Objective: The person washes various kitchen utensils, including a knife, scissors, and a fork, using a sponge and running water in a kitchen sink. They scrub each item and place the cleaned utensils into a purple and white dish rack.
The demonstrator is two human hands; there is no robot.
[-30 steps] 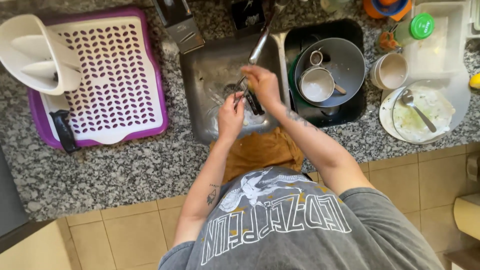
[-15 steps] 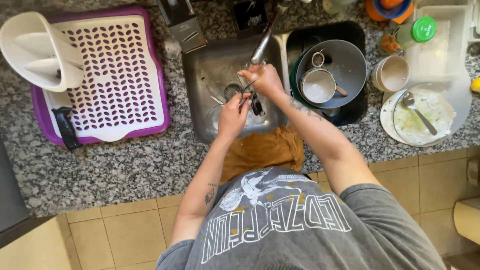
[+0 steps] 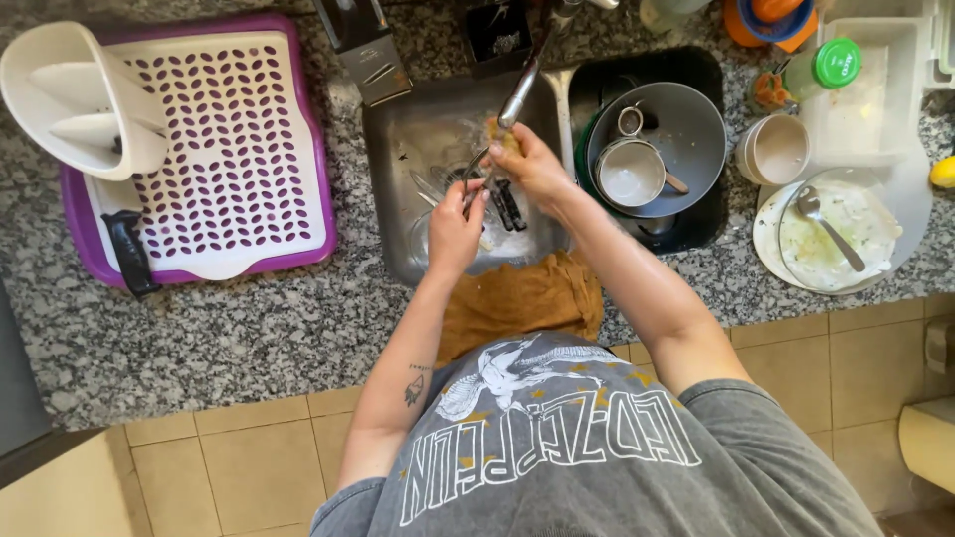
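White drying rack (image 3: 214, 149), dirty plate (image 3: 841, 239), cup (image 3: 776, 149).

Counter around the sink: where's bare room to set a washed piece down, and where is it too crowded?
Free: the white slotted drain mat between the white cutlery holder and the left sink basin, and the granite strip in front of the tray. Crowded: the right basin with the dark pan, and the counter beyond with the dirty plate and cup.

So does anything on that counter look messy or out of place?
Mostly ordinary washing-up clutter. The oddest bit is the black-handled knife, lying across the edge of the purple drying tray rather than in the white cutlery holder. The plate with a spoon is smeared with leftovers.
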